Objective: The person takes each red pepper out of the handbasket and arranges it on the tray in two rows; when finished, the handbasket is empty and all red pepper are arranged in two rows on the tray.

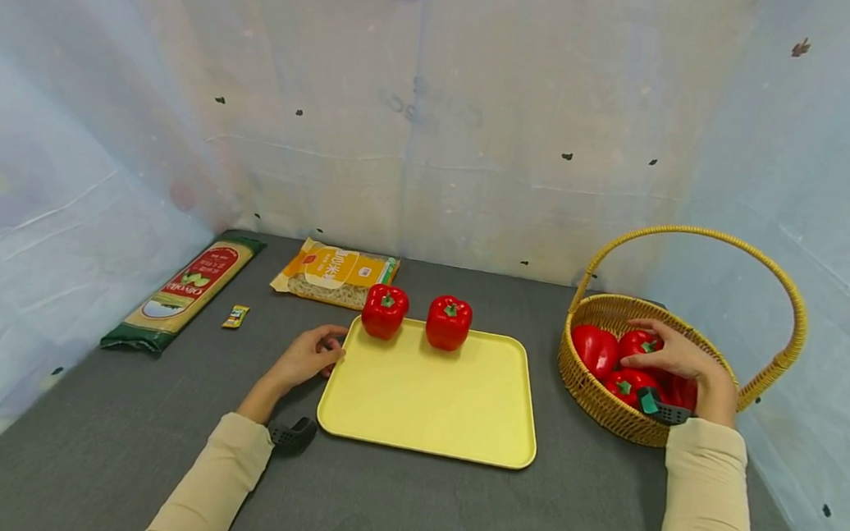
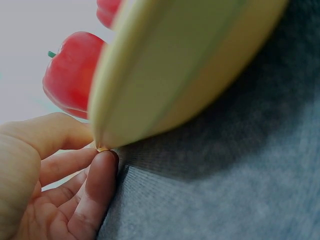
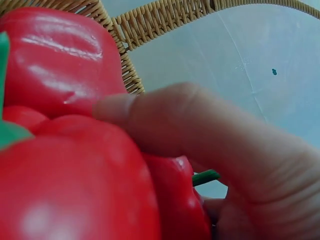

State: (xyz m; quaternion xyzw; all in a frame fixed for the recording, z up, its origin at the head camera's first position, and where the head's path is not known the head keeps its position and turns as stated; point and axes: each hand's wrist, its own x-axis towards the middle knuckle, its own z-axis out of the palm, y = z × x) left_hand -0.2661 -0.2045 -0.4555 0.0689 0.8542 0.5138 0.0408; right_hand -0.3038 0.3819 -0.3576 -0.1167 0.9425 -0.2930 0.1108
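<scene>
A yellow tray [image 1: 430,397] lies on the dark table, two red bell peppers [image 1: 385,314] [image 1: 448,325] at its far edge. The left hand [image 1: 308,356] pinches the tray's left rim; in the left wrist view thumb and fingers of this hand [image 2: 55,175] meet at the edge of the tray [image 2: 170,65]. At the right, the right hand [image 1: 674,354] reaches into a wicker basket [image 1: 608,406] and grips a red pepper [image 1: 634,343] among several. The right wrist view has the hand [image 3: 225,145] bent round a pepper [image 3: 175,200], its far fingers mostly hidden.
An orange noodle packet [image 1: 343,272] lies behind the tray. Farther left are a long green-ended packet [image 1: 190,286] and a small yellow sachet [image 1: 235,316]. The basket's tall handle [image 1: 701,231] arches above the right hand. Pale sheeting hangs behind and at both sides.
</scene>
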